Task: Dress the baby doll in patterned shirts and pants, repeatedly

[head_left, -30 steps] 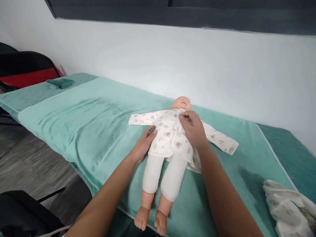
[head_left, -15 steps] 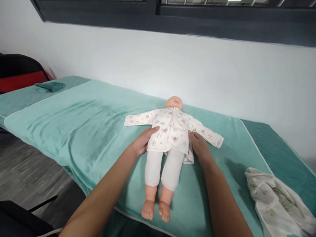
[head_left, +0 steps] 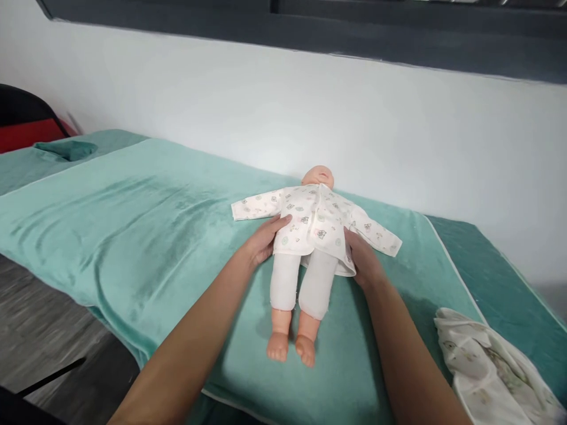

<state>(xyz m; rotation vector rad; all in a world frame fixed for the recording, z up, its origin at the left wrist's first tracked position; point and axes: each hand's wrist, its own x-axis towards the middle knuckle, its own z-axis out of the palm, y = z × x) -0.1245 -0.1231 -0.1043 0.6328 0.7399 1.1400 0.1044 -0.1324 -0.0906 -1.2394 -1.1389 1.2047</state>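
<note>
A baby doll (head_left: pixel 305 260) lies on its back on a teal towel (head_left: pixel 146 236), head toward the wall. It wears a white printed shirt (head_left: pixel 314 221) with sleeves spread out and white leggings. My left hand (head_left: pixel 264 241) rests flat against the doll's left side at the shirt hem, fingers stretched out. My right hand (head_left: pixel 363 260) lies against the doll's other side by the shirt's lower edge, fingers extended; its fingertips are partly hidden under the cloth.
A crumpled white printed garment (head_left: pixel 487 366) lies at the bed's near right. A small folded teal cloth (head_left: pixel 66 149) sits at the far left, beside a black and red chair (head_left: pixel 22 121). A white wall runs behind the bed; dark floor lies at left.
My right hand left the doll's chest near the collar and came down to the shirt's lower right side. My left hand stayed at the doll's side. The view shifted slightly.
</note>
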